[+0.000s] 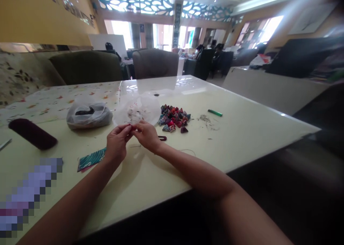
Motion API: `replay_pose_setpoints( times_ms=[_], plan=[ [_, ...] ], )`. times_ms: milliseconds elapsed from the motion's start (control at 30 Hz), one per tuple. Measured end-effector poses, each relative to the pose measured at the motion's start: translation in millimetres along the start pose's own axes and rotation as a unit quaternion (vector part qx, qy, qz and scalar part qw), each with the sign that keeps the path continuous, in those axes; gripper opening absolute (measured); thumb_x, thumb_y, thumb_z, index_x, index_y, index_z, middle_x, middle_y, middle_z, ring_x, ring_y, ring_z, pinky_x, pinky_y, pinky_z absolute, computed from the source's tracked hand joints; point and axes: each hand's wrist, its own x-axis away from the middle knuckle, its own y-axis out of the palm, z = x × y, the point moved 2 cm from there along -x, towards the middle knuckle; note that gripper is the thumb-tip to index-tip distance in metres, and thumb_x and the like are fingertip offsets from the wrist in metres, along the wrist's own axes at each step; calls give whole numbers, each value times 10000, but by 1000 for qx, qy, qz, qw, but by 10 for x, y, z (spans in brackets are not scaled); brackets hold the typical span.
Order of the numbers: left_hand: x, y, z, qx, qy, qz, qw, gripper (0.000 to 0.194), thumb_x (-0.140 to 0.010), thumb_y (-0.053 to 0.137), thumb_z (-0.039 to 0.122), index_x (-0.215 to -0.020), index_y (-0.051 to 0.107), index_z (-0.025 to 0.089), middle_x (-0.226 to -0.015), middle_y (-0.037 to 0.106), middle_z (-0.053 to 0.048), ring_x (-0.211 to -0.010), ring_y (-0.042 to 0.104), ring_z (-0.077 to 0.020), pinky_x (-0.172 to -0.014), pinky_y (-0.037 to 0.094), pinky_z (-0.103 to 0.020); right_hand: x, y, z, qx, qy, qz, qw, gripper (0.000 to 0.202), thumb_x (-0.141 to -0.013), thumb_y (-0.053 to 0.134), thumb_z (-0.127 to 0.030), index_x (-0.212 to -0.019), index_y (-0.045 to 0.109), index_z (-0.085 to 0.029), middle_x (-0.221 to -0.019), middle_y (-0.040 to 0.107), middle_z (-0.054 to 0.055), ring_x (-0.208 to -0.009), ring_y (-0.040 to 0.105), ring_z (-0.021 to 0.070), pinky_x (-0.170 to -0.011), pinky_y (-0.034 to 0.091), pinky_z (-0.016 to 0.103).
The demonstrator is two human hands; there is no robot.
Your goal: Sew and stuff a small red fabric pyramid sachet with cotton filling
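Above the pale table [242, 123], both hands meet fingertip to fingertip over a small dark red piece, apparently cloth [132, 127]. My left hand [116, 141] pinches it between thumb and fingers. From the other side, my right hand [147, 134] is closed on the same piece, its fingertips partly hidden. Behind the right wrist lies a dark red looped handle [162, 138], the rest of it covered. A thread [189, 150] trails on the table beyond the right forearm. Folded teal patterned cloth [91, 159] sticks out beside the left wrist.
Small stuffed-looking cloth triangles [174, 118] form a pile right of a spread white plastic bag [150, 105]. Farther right are thread scraps [205, 120] and a green stick-like object [215, 113]. A tied plastic bag [90, 118] and a maroon cylindrical case [32, 134] lie left.
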Motion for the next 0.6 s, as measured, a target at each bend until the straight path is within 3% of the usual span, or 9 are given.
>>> replay_pose_setpoints(
  times_ms=[200, 333, 433, 600],
  plan=[
    [-18, -21, -34, 1, -5, 9, 1000, 294, -571, 899, 215, -786, 716, 132, -792, 729, -23, -769, 678, -128, -763, 555, -246, 27, 138, 73, -177, 24, -43, 983, 134, -906, 628, -232, -832, 720, -168, -748, 648, -42, -776, 595, 124, -738, 425, 190],
    [-17, -26, -76, 15, -38, 12, 999, 316, -542, 909, 212, -780, 720, 126, -773, 721, -20, -740, 664, -109, -717, 536, -208, 7, 192, 143, -208, 45, -70, 975, 140, -877, 627, -194, -784, 722, -151, -689, 641, -51, -734, 592, 118, -717, 424, 187],
    [-11, -20, -73, 12, -40, -2, 999, 352, -524, 923, 247, -787, 715, 139, -776, 715, -10, -728, 653, -106, -711, 538, -218, -21, 143, 142, -164, 33, -72, 983, 156, -900, 601, -204, -831, 737, -170, -751, 688, -37, -773, 617, 131, -721, 414, 197],
    [-21, -45, -57, -51, -13, -17, 998, 380, -566, 912, 338, -821, 692, 163, -805, 709, 0, -708, 638, -115, -743, 564, -288, -52, -22, 82, 51, -21, -57, 997, 235, -962, 553, -318, -863, 718, -184, -854, 722, 36, -778, 606, 170, -650, 324, 254]
  ],
)
